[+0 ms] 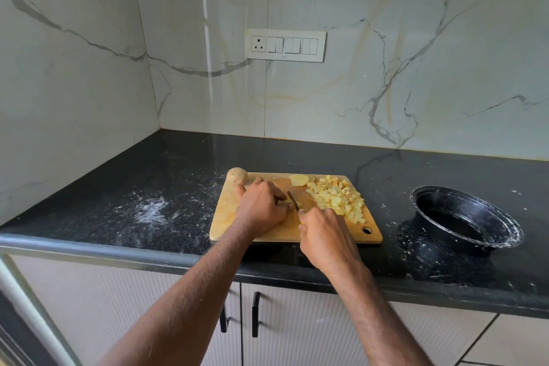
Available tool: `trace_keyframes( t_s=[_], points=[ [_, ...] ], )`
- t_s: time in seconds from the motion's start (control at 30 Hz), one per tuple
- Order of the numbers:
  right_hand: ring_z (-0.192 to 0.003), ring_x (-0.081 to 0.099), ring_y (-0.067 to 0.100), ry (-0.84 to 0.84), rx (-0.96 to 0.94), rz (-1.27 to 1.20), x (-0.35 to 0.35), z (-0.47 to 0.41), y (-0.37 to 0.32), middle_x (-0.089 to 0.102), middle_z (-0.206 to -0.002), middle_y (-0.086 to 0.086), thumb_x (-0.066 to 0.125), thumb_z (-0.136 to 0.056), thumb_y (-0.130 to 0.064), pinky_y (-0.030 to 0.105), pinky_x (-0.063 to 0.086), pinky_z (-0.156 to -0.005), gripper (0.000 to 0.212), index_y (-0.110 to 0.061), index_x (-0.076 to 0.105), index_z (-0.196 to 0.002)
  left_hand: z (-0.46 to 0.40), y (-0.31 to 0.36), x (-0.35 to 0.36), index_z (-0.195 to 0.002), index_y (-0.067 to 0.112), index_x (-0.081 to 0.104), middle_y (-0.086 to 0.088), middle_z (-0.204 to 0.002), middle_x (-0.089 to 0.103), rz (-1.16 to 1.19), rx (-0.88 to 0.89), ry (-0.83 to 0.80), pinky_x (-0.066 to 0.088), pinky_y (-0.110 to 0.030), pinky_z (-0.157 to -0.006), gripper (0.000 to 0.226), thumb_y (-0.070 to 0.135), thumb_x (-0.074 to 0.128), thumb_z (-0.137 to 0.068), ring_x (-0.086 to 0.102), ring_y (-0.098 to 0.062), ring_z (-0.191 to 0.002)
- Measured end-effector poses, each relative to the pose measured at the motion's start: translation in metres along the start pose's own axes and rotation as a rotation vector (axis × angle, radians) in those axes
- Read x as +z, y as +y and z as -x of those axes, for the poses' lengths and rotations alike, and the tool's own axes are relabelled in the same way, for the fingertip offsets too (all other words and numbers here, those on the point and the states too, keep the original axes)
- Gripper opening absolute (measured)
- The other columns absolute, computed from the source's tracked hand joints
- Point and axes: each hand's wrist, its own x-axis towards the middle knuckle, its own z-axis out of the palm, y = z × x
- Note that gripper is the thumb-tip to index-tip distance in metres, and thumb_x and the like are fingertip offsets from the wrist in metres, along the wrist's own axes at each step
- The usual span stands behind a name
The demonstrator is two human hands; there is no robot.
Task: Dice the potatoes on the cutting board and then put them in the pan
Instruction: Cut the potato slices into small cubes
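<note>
A wooden cutting board (225, 226) lies on the black counter. My left hand (261, 205) curls over a potato piece (286, 204) near the board's middle and holds it down. My right hand (323, 235) grips a knife (294, 200) whose blade stands in that piece, right beside my left fingers. A pile of yellow potato dice (338, 197) fills the board's right half. A cut potato half (299, 180) lies at the board's far edge. A whole unpeeled potato (237, 176) sits at the far left corner. The black pan (466, 217) stands to the right of the board with nothing in it.
The black counter (148, 187) is streaked with white smears left of the board and around the pan. Marble walls close the back and left sides. A switch panel (285, 45) is on the back wall. Cabinet doors with black handles (255, 313) lie below the counter edge.
</note>
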Motion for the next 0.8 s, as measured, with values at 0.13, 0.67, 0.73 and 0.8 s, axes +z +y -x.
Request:
trace_keyframes(
  t_s=[0.13,0.67,0.73,0.8],
  points=[
    [-0.074,0.062,0.015,-0.021,-0.004,0.021,0.000,0.004,0.001,0.068,-0.090,0.001,0.063,-0.096,-0.015,0.025,0.047,-0.058,0.014,-0.014,0.070,-0.108,0.000,-0.001,0.001,-0.101,0.032,0.079,0.016,-0.109,0.070,0.020,-0.014,-0.007,0.026,-0.052,-0.104,0.032,0.051,0.066,-0.080,0.047,-0.012,-0.112],
    [-0.082,0.068,0.013,0.029,0.051,0.034,-0.011,0.013,0.017,0.073,-0.098,0.001,0.061,-0.098,-0.020,0.028,0.060,-0.072,0.023,-0.016,0.072,-0.119,0.006,0.001,-0.008,-0.110,0.028,0.075,0.011,-0.118,0.067,0.034,-0.031,-0.033,0.020,-0.055,-0.112,0.036,0.048,0.068,-0.081,0.042,-0.015,-0.124],
    [-0.082,0.067,0.013,0.025,0.075,0.030,-0.013,0.011,0.019,0.073,-0.098,0.000,0.061,-0.098,-0.022,0.028,0.060,-0.073,0.023,-0.016,0.073,-0.118,0.006,0.000,-0.008,-0.107,0.028,0.076,0.011,-0.116,0.068,0.045,-0.043,-0.034,0.019,-0.057,-0.112,0.034,0.048,0.069,-0.081,0.042,-0.015,-0.124],
    [-0.086,0.068,0.014,0.035,0.082,0.012,-0.016,0.009,0.020,0.074,-0.102,0.001,0.061,-0.099,-0.023,0.026,0.060,-0.076,0.025,-0.017,0.072,-0.121,0.006,0.000,-0.007,-0.104,0.029,0.077,0.012,-0.113,0.068,0.055,-0.038,-0.031,0.020,-0.057,-0.111,0.032,0.050,0.070,-0.080,0.043,-0.014,-0.121]
  ],
)
